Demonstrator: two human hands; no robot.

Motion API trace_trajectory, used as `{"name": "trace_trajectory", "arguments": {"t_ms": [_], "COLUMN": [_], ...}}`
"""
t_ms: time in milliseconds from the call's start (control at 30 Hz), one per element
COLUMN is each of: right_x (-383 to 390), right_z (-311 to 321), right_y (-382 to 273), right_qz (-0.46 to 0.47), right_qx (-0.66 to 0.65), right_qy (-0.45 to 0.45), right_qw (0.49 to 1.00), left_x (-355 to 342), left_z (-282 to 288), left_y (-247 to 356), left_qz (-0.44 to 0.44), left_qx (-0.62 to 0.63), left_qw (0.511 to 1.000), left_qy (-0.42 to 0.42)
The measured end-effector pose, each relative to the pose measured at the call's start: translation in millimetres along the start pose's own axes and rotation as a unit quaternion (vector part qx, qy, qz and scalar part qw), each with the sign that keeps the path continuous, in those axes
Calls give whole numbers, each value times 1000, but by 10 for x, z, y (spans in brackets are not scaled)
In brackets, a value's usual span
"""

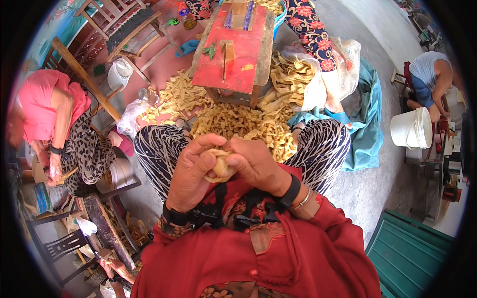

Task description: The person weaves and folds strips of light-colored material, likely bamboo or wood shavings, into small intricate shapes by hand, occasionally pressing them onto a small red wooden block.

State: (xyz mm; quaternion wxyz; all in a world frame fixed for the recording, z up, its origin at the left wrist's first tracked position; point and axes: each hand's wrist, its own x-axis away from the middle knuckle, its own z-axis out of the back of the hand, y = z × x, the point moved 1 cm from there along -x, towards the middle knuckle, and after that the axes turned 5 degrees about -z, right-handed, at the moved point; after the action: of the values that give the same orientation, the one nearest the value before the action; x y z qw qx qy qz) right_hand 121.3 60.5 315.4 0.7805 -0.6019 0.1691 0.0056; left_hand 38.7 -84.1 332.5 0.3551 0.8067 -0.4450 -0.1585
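Observation:
Just in front of my chest, both hands are closed around a small pale-yellow bundle (222, 169), which looks like a soft vegetable strip wound into a round wad. My left hand (186, 169) cups it from the left, thumb across its upper side. From the right, my right hand (261, 169) pinches its edge with thumb and fingers. Part of the bundle is hidden under the fingers. Beyond it, between my knees, lies a heap of cut yellow strips (226, 121). Longer limp yellow strips (288, 82) are piled to the right of that heap.
A red-topped bench (203, 74) with an upright blade (224, 67) stands ahead. Other people work at left (44, 99) and right (439, 74); another person's patterned leg (315, 30) is beyond. A white bucket (411, 128) and green panel (412, 248) are at right, wooden chairs (131, 37) at left.

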Motion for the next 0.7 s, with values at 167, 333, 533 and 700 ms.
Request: {"name": "trace_trajectory", "arguments": {"t_ms": [167, 333, 533, 700], "right_x": [90, 85, 86, 146], "right_z": [126, 84, -29, -91], "right_y": [97, 129, 288, 376], "right_qz": [-91, -129, -119, -120], "right_qx": [-84, -94, -96, -102], "right_qy": [-16, -18, 19, 89], "right_qw": [992, 987, 988, 983], "left_x": [11, -143, -174, -170], "left_z": [-121, -65, 7, 91], "left_y": [-11, -117, -244, -293], "left_qz": [36, -169, -128, 40], "left_qx": [-175, -537, -437, -157], "left_qw": [984, 822, 890, 987], "left_qy": [8, -86, -15, 15]}}
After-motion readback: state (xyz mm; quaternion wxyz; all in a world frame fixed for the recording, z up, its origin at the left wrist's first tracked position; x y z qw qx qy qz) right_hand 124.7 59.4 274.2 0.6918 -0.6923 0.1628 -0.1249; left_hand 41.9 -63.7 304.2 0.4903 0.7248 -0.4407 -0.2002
